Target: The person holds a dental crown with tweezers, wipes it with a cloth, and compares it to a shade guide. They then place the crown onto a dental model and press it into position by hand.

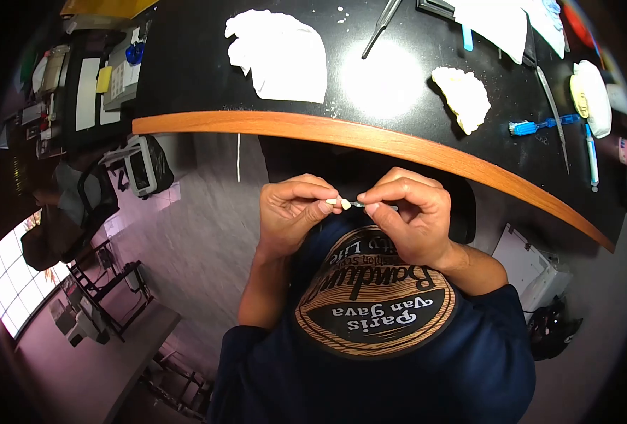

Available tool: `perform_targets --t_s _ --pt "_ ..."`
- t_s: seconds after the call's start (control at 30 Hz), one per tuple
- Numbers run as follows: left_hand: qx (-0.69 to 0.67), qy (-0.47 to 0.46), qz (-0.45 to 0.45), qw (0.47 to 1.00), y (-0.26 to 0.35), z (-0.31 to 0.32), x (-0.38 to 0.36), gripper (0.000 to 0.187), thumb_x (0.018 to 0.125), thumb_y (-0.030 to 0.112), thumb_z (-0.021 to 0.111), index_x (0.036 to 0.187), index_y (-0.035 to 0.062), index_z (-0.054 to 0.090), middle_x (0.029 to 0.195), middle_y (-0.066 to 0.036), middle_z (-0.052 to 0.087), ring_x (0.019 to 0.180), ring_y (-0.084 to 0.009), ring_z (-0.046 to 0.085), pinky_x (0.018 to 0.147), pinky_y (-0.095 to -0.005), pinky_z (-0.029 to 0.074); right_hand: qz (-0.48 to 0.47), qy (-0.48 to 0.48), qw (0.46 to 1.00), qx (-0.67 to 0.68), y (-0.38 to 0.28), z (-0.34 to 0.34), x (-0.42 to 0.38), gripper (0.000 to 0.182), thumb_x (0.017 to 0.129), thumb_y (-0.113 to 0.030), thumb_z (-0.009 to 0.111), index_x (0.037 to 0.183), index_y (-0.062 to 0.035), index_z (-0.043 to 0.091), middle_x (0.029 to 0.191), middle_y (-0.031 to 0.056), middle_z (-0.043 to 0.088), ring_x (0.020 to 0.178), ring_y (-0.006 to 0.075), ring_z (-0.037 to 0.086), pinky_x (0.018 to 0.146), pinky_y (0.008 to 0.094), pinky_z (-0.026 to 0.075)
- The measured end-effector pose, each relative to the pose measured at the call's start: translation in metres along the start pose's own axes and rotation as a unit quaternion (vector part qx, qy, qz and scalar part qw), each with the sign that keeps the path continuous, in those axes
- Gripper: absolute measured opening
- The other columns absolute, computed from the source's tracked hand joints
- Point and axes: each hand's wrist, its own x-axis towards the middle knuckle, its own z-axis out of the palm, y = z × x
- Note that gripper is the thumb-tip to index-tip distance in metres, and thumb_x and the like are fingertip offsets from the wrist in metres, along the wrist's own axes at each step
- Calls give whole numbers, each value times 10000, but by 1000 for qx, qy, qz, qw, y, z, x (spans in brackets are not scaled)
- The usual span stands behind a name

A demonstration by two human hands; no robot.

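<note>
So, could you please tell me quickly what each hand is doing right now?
Left hand: closed, pinching a small cream tooth-shaped piece at its fingertips.
Right hand: closed, gripping a thin metal tool whose tip meets that piece.

Left hand (pixel 290 212) pinches a small pale piece (pixel 343 203); right hand (pixel 409 212) holds a thin tool (pixel 359 204) against it

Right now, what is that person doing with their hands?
The person holds both hands close together in front of their dark blue shirt, just below the edge of a black table. The left hand pinches a tiny cream-coloured piece in its fingers. The right hand holds a thin metal tool whose tip meets that piece. On the table lie white paper, a pale lumpy cast, a blue toothbrush and some long metal tools.
</note>
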Motion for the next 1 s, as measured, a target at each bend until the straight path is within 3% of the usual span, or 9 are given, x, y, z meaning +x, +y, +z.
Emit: perform_targets --t_s 0.2,0.4,0.5,1.0 --pt "-32 18 46 998 2 14 7 130 909 -80 719 1035 -51 733 974 -183 720 889 -212 703 816 -321 603 -52 -4 998 -25 -11 -4 4 236 766 115 648 944 17 769 711 57 650 568 70 538 505 217 403" --pt "-43 18 45 998 -2 21 11 136 905 -90 712 1034 -49 729 980 -181 716 896 -218 701 815 -322 601 -71 -5 997 -29 -13 -2 4 292 734 119 646 990 61 774 691 89 655 577 118 576 505 247 415" --pt "-51 26 43 997 -5 24 10 137 902 -97 709 1030 -51 728 982 -179 714 910 -219 701 812 -318 598 -88 0 996 -27 -10 -2 3 354 719 117 628 1023 27 785 684 57 643 548 94 538 486 238 414" --pt "-56 16 51 997 -11 27 9 134 897 -95 718 1023 -50 719 976 -171 716 929 -208 696 817 -302 586 -115 -10 992 -40 -12 -3 1 406 674 119 606 1031 44 785 663 77 635 550 125 531 485 263 409"
